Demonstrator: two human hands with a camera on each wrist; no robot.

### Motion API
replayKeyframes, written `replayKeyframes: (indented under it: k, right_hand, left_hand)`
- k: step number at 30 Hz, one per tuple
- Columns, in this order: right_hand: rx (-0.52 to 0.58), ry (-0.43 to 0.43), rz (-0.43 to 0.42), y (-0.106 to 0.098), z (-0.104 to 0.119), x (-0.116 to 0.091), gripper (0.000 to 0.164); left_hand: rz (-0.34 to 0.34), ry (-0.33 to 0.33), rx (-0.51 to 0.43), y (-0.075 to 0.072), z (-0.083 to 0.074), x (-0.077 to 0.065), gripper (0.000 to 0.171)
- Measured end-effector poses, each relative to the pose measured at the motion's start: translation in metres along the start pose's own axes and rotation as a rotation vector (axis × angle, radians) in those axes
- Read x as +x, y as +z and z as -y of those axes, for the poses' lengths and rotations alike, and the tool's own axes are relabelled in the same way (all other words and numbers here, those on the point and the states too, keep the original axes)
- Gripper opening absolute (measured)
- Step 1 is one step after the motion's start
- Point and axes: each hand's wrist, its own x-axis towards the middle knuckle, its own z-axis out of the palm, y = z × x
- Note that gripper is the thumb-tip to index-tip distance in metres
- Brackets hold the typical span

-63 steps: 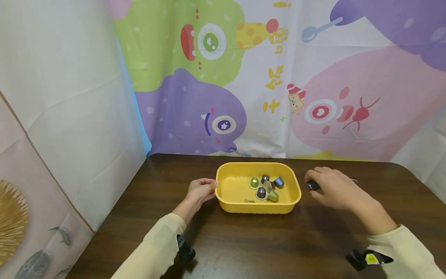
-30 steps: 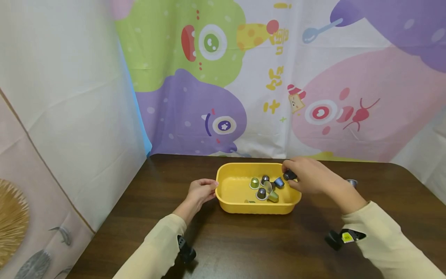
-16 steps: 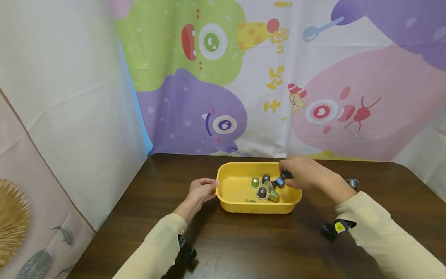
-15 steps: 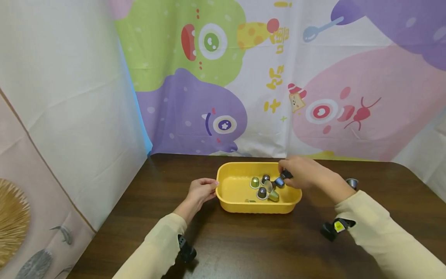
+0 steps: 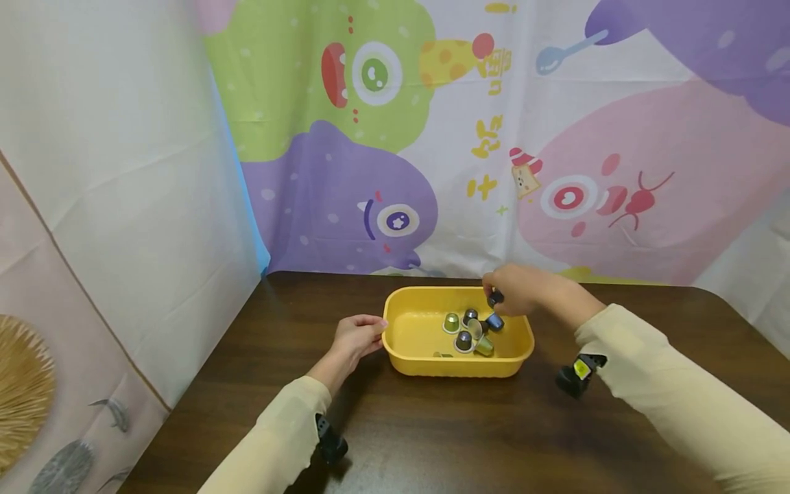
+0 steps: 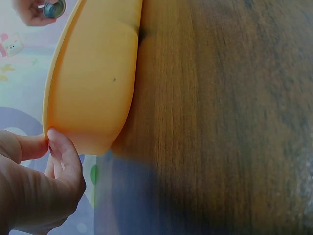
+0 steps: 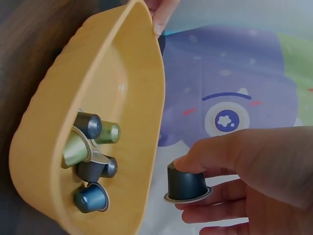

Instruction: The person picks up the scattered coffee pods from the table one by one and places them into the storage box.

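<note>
My left hand (image 5: 353, 339) pinches the left end of the rim of a yellow plastic basin (image 5: 457, 368). Thumb and fingers of my right hand (image 5: 523, 289) hold a dark coffee capsule (image 7: 187, 182) above the basin's far right part. In the right wrist view its flanged rim faces down and it touches nothing but the hand. Several other capsules lie in the basin, among them a green capsule (image 5: 452, 322), a black capsule (image 5: 463, 341) and a blue capsule (image 5: 494, 322). Some are upright, others tipped over, mostly gathered toward the right half.
The basin stands on a dark wooden table (image 5: 432, 439), near its back edge. Behind it hangs a curtain (image 5: 345, 206) printed with cartoon monsters. A pale cloth (image 5: 142, 171) closes off the left side. Each wrist wears a black camera (image 5: 331, 441).
From the table on the right, my right hand has carried the dark capsule left over the basin, lately slightly up. A capsule seen lying on the right is now hidden. The left hand stays put.
</note>
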Motion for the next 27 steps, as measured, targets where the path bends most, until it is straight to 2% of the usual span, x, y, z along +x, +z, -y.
replayKeyframes:
  k: [7, 15, 22, 27]
  right_hand:
    - [0.013, -0.045, 0.035, -0.012, 0.005, 0.018, 0.016]
    - [-0.023, -0.037, 0.060, -0.018, 0.011, 0.031, 0.016]
    - [-0.037, -0.054, 0.074, -0.023, 0.015, 0.033, 0.014]
    - [-0.035, -0.076, 0.062, -0.017, 0.009, 0.028, 0.018]
  left_hand:
    - [-0.004, 0.001, -0.013, 0.000, -0.001, 0.000, 0.019]
    - [0.002, -0.006, -0.004, 0.000, 0.000, 0.000, 0.018]
    - [0.002, -0.006, -0.008, 0.000, -0.001, -0.001, 0.019]
    - [0.003, -0.006, -0.009, 0.001, -0.001, 0.000, 0.018]
